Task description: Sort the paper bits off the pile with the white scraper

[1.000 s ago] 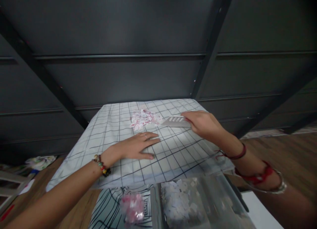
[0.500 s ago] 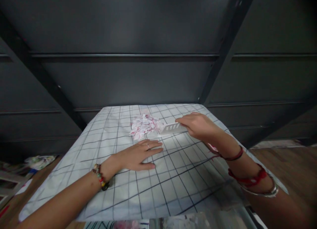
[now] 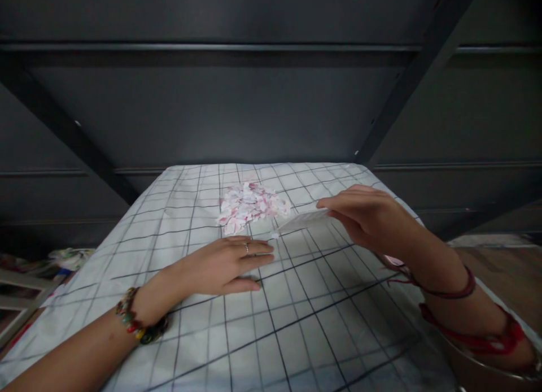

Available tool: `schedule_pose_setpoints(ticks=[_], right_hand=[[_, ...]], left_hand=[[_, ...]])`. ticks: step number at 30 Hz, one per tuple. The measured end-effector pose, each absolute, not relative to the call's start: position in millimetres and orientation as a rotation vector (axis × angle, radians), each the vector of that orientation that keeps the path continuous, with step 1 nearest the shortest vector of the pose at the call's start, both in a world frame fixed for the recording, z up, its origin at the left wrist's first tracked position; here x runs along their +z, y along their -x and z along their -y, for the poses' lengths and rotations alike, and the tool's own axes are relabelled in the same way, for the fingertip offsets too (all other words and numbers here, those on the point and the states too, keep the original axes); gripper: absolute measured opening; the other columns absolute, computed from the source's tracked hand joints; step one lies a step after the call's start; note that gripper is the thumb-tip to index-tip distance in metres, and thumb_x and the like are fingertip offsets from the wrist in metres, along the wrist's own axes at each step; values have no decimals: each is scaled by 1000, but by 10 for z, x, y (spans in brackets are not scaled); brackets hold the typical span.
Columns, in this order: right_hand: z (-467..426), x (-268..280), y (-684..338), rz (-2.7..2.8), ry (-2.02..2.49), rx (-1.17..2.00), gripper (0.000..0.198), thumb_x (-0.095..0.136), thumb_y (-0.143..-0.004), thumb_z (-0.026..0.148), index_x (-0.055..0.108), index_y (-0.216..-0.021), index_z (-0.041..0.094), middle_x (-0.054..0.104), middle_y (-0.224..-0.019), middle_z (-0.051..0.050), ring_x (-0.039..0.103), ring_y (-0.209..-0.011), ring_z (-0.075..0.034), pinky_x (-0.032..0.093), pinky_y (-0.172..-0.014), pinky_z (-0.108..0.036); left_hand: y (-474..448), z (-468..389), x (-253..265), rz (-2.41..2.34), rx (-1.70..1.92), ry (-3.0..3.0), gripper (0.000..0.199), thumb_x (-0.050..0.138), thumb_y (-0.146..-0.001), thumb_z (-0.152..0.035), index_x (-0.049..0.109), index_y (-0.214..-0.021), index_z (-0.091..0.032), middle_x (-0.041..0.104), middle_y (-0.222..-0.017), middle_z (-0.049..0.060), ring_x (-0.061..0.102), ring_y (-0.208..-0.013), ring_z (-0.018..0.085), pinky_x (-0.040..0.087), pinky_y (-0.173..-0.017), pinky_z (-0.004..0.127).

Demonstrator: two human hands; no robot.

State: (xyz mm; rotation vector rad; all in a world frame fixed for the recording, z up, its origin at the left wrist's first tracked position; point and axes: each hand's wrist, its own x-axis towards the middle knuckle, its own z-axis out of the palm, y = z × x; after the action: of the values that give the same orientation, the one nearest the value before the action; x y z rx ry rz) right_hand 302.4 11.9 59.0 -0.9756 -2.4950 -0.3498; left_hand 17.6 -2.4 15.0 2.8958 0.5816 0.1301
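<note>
- White flat tool (image 3: 302, 220): on the checked tabletop cloth (image 3: 305, 301), just right of the scrap pile (image 3: 249, 205); probably light, fairly stiff and smooth, best pinched at its right end.
- Long axis: roughly crosswise, slanting from the right hand down to the left; free end points toward the left hand's fingertips and the pile's near edge.
- Right hand (image 3: 359, 217): pinches the tool's right end.
- Left hand (image 3: 224, 265): palm down, fingers extended, no object visible in its grasp.
- Scraps: pink and white, apparently thin, soft, easily scattered.
</note>
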Motion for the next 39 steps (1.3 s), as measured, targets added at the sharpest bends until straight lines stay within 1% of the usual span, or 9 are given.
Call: schedule_pose_setpoints(ticks=[3, 8, 13, 16, 20, 27, 32, 36, 39], right_hand=[[-135, 611, -3082, 2422, 940, -377, 26, 39, -83, 12, 63, -87, 21, 67, -70, -1, 58, -65, -15, 45, -64, -28], [-116, 654, -3102, 2393, 955, -361, 25, 39, -84, 16, 64, -89, 22, 67, -70, -2, 59, -65, -15, 45, -61, -28], [-93, 635, -3077, 2375, 851, -407, 28, 41, -80, 10, 61, -96, 21, 64, -67, 0, 56, -62, -14, 44, -62, -28], [-99, 631, -3093, 2363, 765, -453, 35, 40, -77, 4, 58, -101, 23, 63, -67, 3, 55, -64, -13, 43, -70, -29], [-120, 647, -3154, 2403, 751, -481, 37, 41, -76, 1, 58, -100, 24, 60, -63, 5, 51, -58, -10, 42, -77, -31], [-154, 613, -3137, 2472, 804, -486, 37, 39, -75, 1, 61, -95, 24, 61, -62, 4, 52, -58, -11, 42, -76, -30], [-175, 578, -3095, 2463, 849, -687, 38, 36, -74, -1, 61, -95, 18, 61, -61, 2, 52, -58, -12, 42, -76, -32], [-174, 570, -3115, 2395, 727, -564, 37, 39, -73, -2, 59, -95, 19, 62, -63, 4, 53, -60, -11, 43, -78, -30], [-181, 562, -3117, 2403, 673, -530, 36, 40, -72, -2, 58, -95, 21, 60, -61, 5, 52, -58, -10, 43, -75, -29]], left_hand=[[-192, 13, 162, -602, 142, -2889, 41, 39, -96, -42, 50, -125, -16, 53, -129, 9, 48, -118, 24, 39, -100, 37], [-191, 13, 154, -616, 158, -2874, 40, 35, -97, -42, 52, -122, -17, 56, -126, 9, 51, -116, 23, 41, -98, 36], [-174, 12, 150, -630, 184, -2863, 37, 36, -97, -40, 52, -122, -18, 56, -125, 8, 52, -114, 21, 42, -97, 35], [-164, 11, 145, -643, 188, -2877, 36, 36, -97, -39, 52, -122, -19, 57, -124, 7, 54, -112, 21, 44, -95, 34], [-160, 11, 139, -651, 169, -2914, 34, 36, -97, -37, 53, -120, -17, 57, -124, 7, 54, -112, 20, 44, -95, 32], [-164, 22, 153, -647, 197, -2914, 33, 36, -97, -36, 55, -117, -18, 59, -121, 7, 56, -109, 19, 45, -94, 32], [-164, 29, 156, -651, 212, -2928, 35, 35, -98, -37, 55, -117, -16, 60, -119, 8, 56, -108, 19, 45, -93, 32], [-158, 34, 147, -641, 225, -2943, 34, 35, -98, -36, 55, -116, -16, 61, -119, 8, 57, -108, 19, 46, -92, 32], [-151, 34, 140, -623, 238, -2951, 33, 36, -97, -35, 56, -115, -16, 60, -119, 8, 57, -108, 20, 47, -91, 32]])
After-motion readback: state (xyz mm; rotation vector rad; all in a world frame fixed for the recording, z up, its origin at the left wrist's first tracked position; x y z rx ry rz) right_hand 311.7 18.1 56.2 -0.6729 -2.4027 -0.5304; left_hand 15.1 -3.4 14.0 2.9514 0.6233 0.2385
